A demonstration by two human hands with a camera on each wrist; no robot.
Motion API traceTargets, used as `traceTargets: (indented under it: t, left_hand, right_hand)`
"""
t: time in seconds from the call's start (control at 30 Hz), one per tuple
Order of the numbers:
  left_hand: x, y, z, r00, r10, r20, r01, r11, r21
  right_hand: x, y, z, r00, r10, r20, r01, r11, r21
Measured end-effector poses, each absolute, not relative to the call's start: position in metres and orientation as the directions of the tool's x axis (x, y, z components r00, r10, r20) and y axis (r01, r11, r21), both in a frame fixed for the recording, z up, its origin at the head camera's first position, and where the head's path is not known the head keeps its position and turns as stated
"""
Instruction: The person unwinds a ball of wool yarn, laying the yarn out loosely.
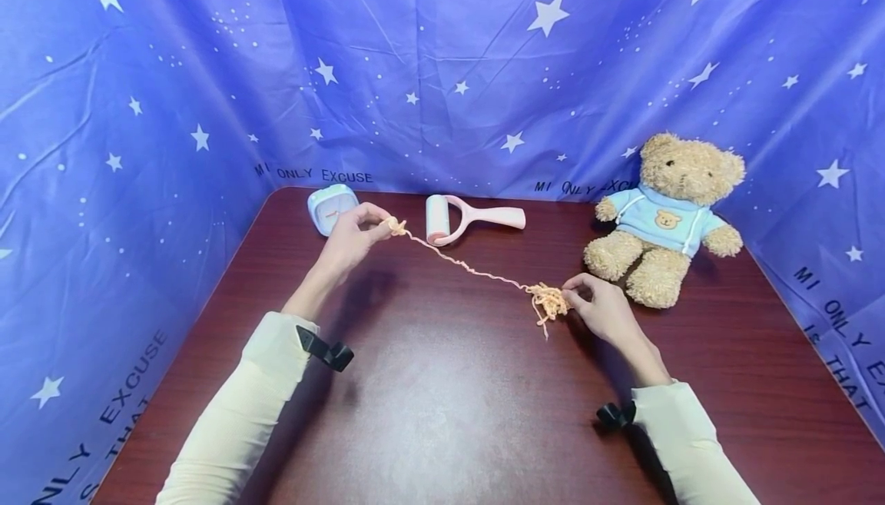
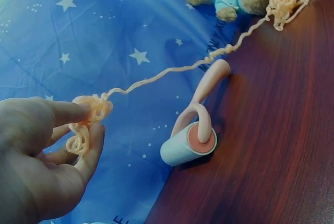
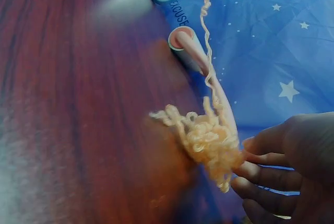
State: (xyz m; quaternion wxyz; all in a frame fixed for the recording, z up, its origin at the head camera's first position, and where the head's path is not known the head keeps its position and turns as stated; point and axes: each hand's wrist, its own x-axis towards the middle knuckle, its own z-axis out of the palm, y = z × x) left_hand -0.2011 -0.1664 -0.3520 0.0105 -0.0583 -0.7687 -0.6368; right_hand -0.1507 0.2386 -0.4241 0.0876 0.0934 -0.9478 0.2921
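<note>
Peach-coloured yarn stretches between both hands above the table, with a tangled bunch at each end. My left hand pinches the smaller bunch between thumb and fingers. At the other end, the larger tangle is pinched at its edge by my right hand, and a loose tail hangs from it. In the right wrist view this tangle sits at the fingertips. The strand between the bunches is fairly straight and slightly kinked.
A pink-handled lint roller lies at the back of the brown table. Left of it stands a small pale blue desk clock, partly behind my left hand. A teddy bear in a blue top sits at the right. Starry blue cloth surrounds the table.
</note>
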Motion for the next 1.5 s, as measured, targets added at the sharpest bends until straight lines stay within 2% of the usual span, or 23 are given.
traceTargets:
  t: [0.2,0.43,0.67,0.83,1.1,1.33,1.5]
  left_hand:
    - [-0.201,-0.164,-0.350,-0.993,0.081,0.083,0.098,0.203,0.974]
    - [-0.201,-0.162,-0.347,-0.993,0.090,0.080,0.097,0.207,0.974]
    - [-0.199,-0.162,-0.349,-0.992,0.089,0.087,0.102,0.186,0.977]
    - [-0.199,-0.161,-0.349,-0.992,0.093,0.087,0.103,0.185,0.977]
    - [-0.199,-0.160,-0.350,-0.992,0.106,0.070,0.092,0.214,0.973]
    - [-0.198,-0.159,-0.350,-0.990,0.125,0.069,0.098,0.238,0.966]
    - [-0.196,-0.161,-0.351,-0.987,0.146,0.066,0.105,0.282,0.954]
  right_hand:
    - [-0.153,0.228,-0.404,-0.944,-0.107,0.311,-0.273,0.784,-0.558]
    - [-0.161,0.193,-0.381,-0.912,-0.112,0.395,-0.351,0.709,-0.611]
    - [-0.172,0.141,-0.377,-0.903,-0.182,0.389,-0.415,0.604,-0.680]
    - [-0.179,0.107,-0.383,-0.881,-0.263,0.392,-0.470,0.568,-0.675]
    - [-0.180,0.067,-0.394,-0.874,-0.337,0.350,-0.482,0.513,-0.710]
    - [-0.171,0.062,-0.387,-0.860,-0.296,0.415,-0.509,0.451,-0.733]
    - [-0.169,0.076,-0.374,-0.851,-0.183,0.493,-0.524,0.372,-0.766]
